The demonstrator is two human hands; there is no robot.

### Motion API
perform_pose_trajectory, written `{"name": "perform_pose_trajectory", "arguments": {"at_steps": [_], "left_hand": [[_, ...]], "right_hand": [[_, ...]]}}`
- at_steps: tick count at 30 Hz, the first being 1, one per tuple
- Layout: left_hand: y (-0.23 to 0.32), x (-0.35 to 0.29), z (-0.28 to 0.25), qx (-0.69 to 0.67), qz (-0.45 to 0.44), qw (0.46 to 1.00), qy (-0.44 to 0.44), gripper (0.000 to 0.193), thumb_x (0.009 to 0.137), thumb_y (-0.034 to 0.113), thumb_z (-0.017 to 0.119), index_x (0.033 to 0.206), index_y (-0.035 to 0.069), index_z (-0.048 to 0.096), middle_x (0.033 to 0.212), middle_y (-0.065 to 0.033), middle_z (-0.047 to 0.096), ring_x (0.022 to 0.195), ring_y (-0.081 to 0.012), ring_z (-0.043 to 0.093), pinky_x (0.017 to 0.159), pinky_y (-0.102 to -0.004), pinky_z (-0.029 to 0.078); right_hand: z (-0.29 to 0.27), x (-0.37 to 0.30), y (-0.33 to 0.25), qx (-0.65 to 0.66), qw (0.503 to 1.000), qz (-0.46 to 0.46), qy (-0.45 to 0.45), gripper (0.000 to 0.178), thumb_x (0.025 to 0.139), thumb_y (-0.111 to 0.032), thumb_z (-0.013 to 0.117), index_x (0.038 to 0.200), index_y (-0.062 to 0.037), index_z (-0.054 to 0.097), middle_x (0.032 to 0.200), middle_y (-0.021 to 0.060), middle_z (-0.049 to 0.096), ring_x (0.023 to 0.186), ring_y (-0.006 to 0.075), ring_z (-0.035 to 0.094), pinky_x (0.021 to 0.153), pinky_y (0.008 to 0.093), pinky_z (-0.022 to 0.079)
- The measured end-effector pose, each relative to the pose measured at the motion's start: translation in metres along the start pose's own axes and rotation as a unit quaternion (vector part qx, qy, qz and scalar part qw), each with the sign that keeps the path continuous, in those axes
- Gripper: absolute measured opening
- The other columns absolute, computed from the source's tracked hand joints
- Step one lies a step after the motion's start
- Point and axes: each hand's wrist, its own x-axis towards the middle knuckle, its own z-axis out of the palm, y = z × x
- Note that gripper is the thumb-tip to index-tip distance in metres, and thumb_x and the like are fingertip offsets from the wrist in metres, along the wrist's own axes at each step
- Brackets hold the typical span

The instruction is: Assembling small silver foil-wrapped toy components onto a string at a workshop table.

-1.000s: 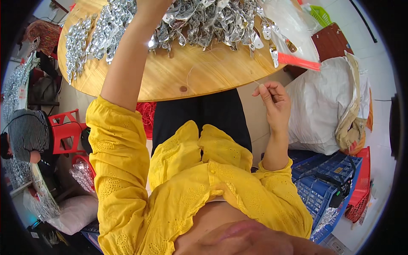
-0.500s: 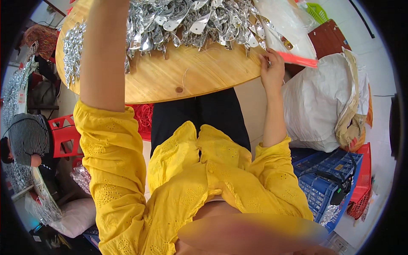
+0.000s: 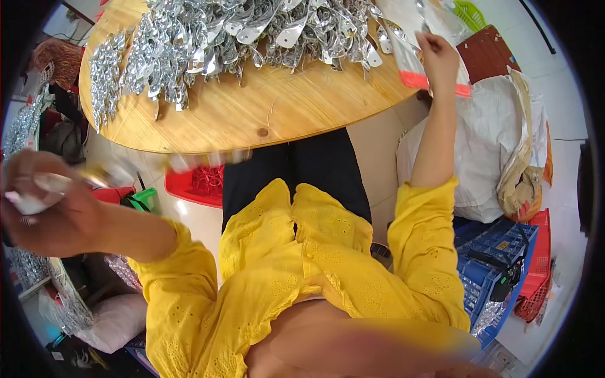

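Observation:
Raised at the far left, my left hand (image 3: 53, 205) is smeared by motion and closed on a strand of shiny pieces (image 3: 110, 170). The strand trails right, blurred, in front of the table edge. Over the table's right side my right hand (image 3: 439, 60) has its fingers pinched together above clear plastic bags (image 3: 409, 57) with a red strip. A silver piece shows just beyond those fingertips; whether they grip it or the bag is hidden. A large heap of silver, teardrop-shaped strung pieces (image 3: 252, 38) covers the far part of the wooden table (image 3: 283, 113).
Below the table stands a red basin (image 3: 183, 186) with red cord-like items. At right are a big white sack (image 3: 485, 145), a blue crate (image 3: 485, 271) and a red basket (image 3: 535, 277). Another table (image 3: 69, 283) with silver pieces is at left.
My left hand has swung from beyond the heap back to the far left, bringing the strand along. My right hand has moved from the table edge up and right over the bags.

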Motion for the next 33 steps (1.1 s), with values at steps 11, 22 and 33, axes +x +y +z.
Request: {"name": "perform_pose_trajectory", "arguments": {"at_steps": [11,22,33], "left_hand": [[-0.166,-0.090,-0.013,0.052,-0.262,0.907,0.326,0.031,0.086,0.016,0.039,0.105,-0.006,0.047,0.105,-0.0108,0.050,0.087,-0.0132,0.048,0.067,-0.0243,0.037],[-0.181,-0.082,-0.009,-0.007,-0.347,0.879,0.328,0.027,0.080,0.020,0.053,0.094,-0.002,0.056,0.084,-0.0041,0.056,0.072,-0.0098,0.047,0.064,-0.0200,0.037],[-0.176,-0.081,-0.012,-0.003,-0.339,0.883,0.324,0.023,0.080,0.018,0.052,0.092,-0.001,0.057,0.084,-0.0050,0.057,0.073,-0.0102,0.047,0.065,-0.0209,0.038]], "right_hand": [[0.020,-0.120,-0.094,0.368,0.920,0.002,-0.131,0.016,0.077,-0.011,0.056,0.087,0.0015,0.055,0.070,0.0021,0.053,0.061,0.0073,0.046,0.054,0.0180,0.035],[0.065,-0.190,-0.120,0.253,0.940,-0.139,-0.181,0.008,0.067,0.000,0.063,0.074,-0.0003,0.061,0.058,0.0007,0.051,0.047,0.0034,0.040,0.041,0.0163,0.028],[0.060,-0.189,-0.123,0.236,0.940,-0.154,-0.194,0.007,0.065,-0.002,0.065,0.070,-0.0009,0.061,0.054,0.0004,0.049,0.043,0.0034,0.038,0.038,0.0169,0.026]]}}
